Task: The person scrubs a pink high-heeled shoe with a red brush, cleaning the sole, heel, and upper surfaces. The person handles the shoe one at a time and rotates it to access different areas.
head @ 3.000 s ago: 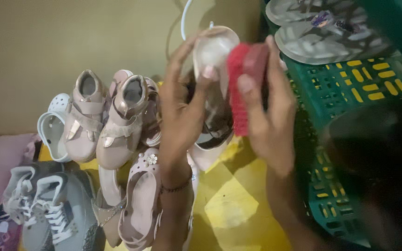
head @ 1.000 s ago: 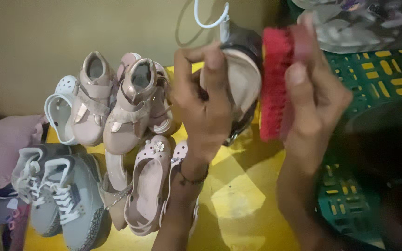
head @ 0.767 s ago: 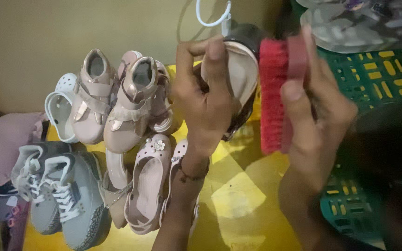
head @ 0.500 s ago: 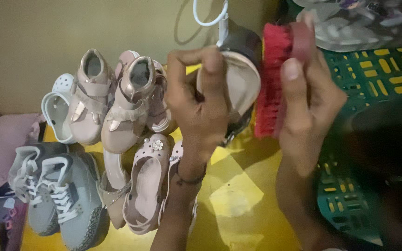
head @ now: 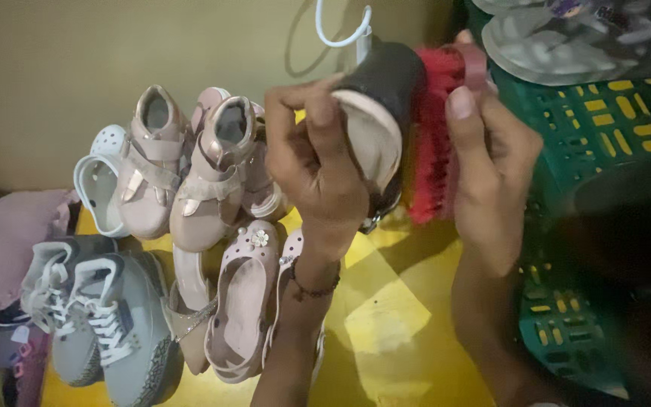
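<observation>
My left hand [head: 318,166] grips a dark shoe with a pale insole [head: 378,128], held up in front of me with its opening facing me. My right hand [head: 491,158] holds a red scrubbing brush [head: 435,136], its bristles pressed against the right side of the shoe. A thin bracelet sits on my left wrist. Both hands are above the yellow floor [head: 393,332].
Pink high-top shoes [head: 190,166], a white clog [head: 99,188], pink sandals [head: 246,301] and grey sneakers [head: 99,324] lie on the floor at left. A green plastic crate [head: 612,136] with grey slippers [head: 574,38] on top stands at right. A beige wall is behind.
The brush has moved up and down along the shoe's side, ending higher and against it. My left hand has turned the shoe slightly and kept its hold.
</observation>
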